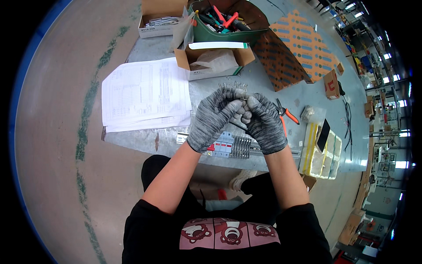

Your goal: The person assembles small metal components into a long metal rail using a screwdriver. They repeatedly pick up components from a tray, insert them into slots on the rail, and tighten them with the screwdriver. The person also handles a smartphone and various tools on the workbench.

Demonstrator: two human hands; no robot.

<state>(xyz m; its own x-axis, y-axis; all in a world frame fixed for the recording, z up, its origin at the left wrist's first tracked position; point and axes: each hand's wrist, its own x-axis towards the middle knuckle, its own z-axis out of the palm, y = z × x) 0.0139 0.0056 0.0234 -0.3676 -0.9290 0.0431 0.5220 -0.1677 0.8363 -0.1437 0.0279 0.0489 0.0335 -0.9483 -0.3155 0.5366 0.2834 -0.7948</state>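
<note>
My left hand (pixel 213 116) and my right hand (pixel 269 127), both in grey knitted gloves, meet over the metal table. The fingers of each are pinched together at the tips. Whatever lies between them is too small and too covered to name. Just beyond the fingertips, several small metal pieces (pixel 235 84) are scattered on the tabletop. Below my hands, at the near edge, lies a metal rail with blue-grey modules (pixel 224 145) and a row of grey terminal blocks (pixel 241 148). Orange-handled pliers (pixel 291 116) rest beside my right hand, partly hidden by it.
Printed sheets (pixel 147 94) lie at the left. Behind are an open carton (pixel 215 68), a green tool bin (pixel 233 37) and a small box of metal parts (pixel 161 26). Patterned cardboard (pixel 303 48) stands back right. A black phone-like slab (pixel 323 135) lies on a yellow-strapped pack (pixel 310 152).
</note>
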